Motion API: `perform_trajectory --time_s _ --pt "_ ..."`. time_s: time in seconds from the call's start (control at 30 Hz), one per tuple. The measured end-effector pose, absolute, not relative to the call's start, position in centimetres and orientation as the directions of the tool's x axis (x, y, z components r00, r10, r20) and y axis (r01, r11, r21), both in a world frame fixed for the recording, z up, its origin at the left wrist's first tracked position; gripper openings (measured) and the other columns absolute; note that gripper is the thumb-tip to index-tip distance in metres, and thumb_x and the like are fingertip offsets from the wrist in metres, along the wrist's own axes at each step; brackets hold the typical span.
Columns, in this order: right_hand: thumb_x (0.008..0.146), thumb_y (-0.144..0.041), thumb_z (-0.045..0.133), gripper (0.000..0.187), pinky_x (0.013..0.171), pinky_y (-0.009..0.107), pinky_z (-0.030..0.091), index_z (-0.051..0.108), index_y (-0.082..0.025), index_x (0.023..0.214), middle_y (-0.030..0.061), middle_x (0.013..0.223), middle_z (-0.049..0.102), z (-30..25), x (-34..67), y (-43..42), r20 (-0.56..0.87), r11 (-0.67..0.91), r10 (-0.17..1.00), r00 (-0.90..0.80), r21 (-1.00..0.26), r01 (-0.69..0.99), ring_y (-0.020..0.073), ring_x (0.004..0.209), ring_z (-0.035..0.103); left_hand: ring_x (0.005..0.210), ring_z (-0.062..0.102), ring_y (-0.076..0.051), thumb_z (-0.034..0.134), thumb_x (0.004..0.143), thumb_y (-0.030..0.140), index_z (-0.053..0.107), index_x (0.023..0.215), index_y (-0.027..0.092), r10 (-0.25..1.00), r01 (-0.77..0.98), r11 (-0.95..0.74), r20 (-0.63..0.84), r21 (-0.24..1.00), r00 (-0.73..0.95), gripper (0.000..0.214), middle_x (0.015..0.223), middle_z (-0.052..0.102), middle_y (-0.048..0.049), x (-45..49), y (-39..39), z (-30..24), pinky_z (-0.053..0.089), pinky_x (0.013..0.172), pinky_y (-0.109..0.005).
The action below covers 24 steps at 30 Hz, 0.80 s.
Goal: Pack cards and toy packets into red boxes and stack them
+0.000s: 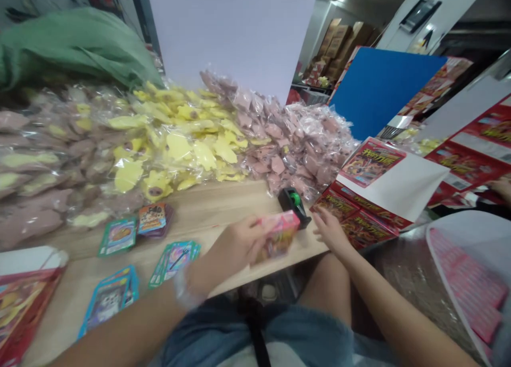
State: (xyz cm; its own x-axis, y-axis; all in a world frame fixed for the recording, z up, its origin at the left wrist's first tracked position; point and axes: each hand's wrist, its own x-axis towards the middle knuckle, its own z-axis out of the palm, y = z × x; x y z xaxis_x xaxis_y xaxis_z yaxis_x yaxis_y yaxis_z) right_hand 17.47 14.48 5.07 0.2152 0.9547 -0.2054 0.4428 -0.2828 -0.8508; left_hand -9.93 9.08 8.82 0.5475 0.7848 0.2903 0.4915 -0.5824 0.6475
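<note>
A small pink printed box [278, 235], blurred by motion, is gripped in my left hand [242, 240] above the table's front edge. My right hand [330, 229] has its fingers apart and holds nothing that I can see. It is beside the red display box [369, 229], and I cannot tell whether it touches it. Between my hands, just behind the pink box, stands a black tape dispenser [293, 207] with a green core. On the left of the table lie card stacks: orange [152, 219], green [118, 236], teal [175, 260] and blue [109, 298].
Bagged yellow pieces [179, 143] and bagged pink pieces [279, 154] are heaped along the back. A red box [27, 308] sits at the left front. At right are more red cartons [471, 154], a tub with pink packets [467, 282] and another person's hand [502, 188].
</note>
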Motion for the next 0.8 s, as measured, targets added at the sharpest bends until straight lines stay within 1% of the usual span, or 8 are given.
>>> perform_trajectory --time_s 0.1,0.2,0.37,0.47,0.53,0.63,0.7,0.8 --pt "0.067 -0.030 0.062 0.022 0.045 0.029 0.049 0.055 -0.015 0.080 0.0012 0.065 0.057 3.9 17.5 19.7 -0.421 -0.468 0.883 0.205 -0.804 0.366 0.0144 0.051 0.057 0.095 0.057 -0.018 0.039 0.088 0.023 0.048 0.123 0.023 0.770 0.583 -0.625 0.288 0.519 0.569 0.036 0.114 0.054 -0.0090 -9.0 12.6 6.9 0.048 0.080 -0.029" --pt "0.061 -0.023 0.065 0.017 0.046 0.033 0.050 0.052 -0.015 0.067 0.0020 0.058 0.058 3.6 17.5 21.0 -0.520 -0.537 0.843 0.138 -0.797 0.274 0.0178 0.050 0.059 0.103 0.055 -0.018 0.039 0.089 0.026 0.050 0.120 0.023 0.744 0.568 -0.655 0.294 0.498 0.600 0.033 0.118 0.053 -0.0090 -8.4 13.2 5.1 0.047 0.085 -0.031" --pt "0.064 -0.032 0.061 0.016 0.063 0.030 0.048 0.053 -0.018 0.063 0.0013 0.067 0.058 2.1 18.6 17.8 -0.418 -0.439 0.896 0.152 -0.885 0.155 0.0177 0.069 0.059 0.106 0.054 -0.016 0.036 0.090 0.020 0.046 0.123 0.020 0.717 0.513 -0.693 0.409 0.507 0.565 0.034 0.118 0.055 -0.0093 -8.1 12.1 3.9 0.048 0.088 -0.028" --pt "0.059 -0.032 0.064 0.025 0.054 0.026 0.043 0.045 -0.020 0.048 -0.0012 0.054 0.047 1.5 18.0 15.0 -0.369 -0.410 0.900 0.231 -0.896 0.170 0.0161 0.058 0.050 0.103 0.056 -0.016 0.036 0.090 0.019 0.044 0.124 0.018 0.731 0.560 -0.682 0.430 0.470 0.530 0.035 0.114 0.057 -0.0099 -7.6 12.1 3.8 0.049 0.086 -0.029" --pt "0.060 -0.036 0.064 0.028 0.049 0.025 0.038 0.045 -0.021 0.047 -0.0024 0.051 0.043 2.3 16.0 13.1 -0.364 -0.393 0.910 0.200 -0.910 0.130 0.0142 0.053 0.044 0.100 0.057 -0.018 0.034 0.090 0.022 0.040 0.126 0.015 0.765 0.623 -0.643 0.402 0.446 0.502 0.037 0.113 0.058 -0.0116 -7.0 12.0 3.9 0.051 0.083 -0.030" --pt "0.067 -0.046 0.061 0.032 0.046 0.022 0.031 0.049 -0.018 0.056 -0.0033 0.052 0.042 4.1 11.3 10.9 -0.383 -0.377 0.923 0.037 -0.919 -0.116 0.0096 0.047 0.036 0.096 0.059 -0.021 0.033 0.091 0.026 0.031 0.130 0.012 0.822 0.695 -0.569 0.334 0.440 0.462 0.042 0.111 0.059 -0.0140 -6.2 11.4 4.1 0.052 0.079 -0.034" --pt "0.066 -0.048 0.064 0.038 0.042 0.021 0.022 0.043 -0.018 0.053 -0.0056 0.048 0.037 4.4 8.3 10.3 -0.395 -0.370 0.917 0.059 -0.895 -0.249 0.0066 0.043 0.027 0.097 0.058 -0.022 0.033 0.091 0.025 0.023 0.133 0.012 0.844 0.707 -0.537 0.294 0.460 0.450 0.046 0.112 0.058 -0.0145 -6.0 11.0 4.3 0.051 0.079 -0.035" --pt "0.065 -0.056 0.061 0.047 0.040 0.022 0.015 0.034 -0.021 0.049 -0.0079 0.043 0.028 2.8 6.8 10.0 -0.408 -0.375 0.896 0.178 -0.907 -0.190 0.0060 0.039 0.020 0.101 0.056 -0.022 0.037 0.088 0.019 0.008 0.137 0.015 0.857 0.686 -0.510 0.235 0.519 0.460 0.057 0.115 0.055 -0.0145 -6.2 10.7 4.4 0.049 0.082 -0.036"
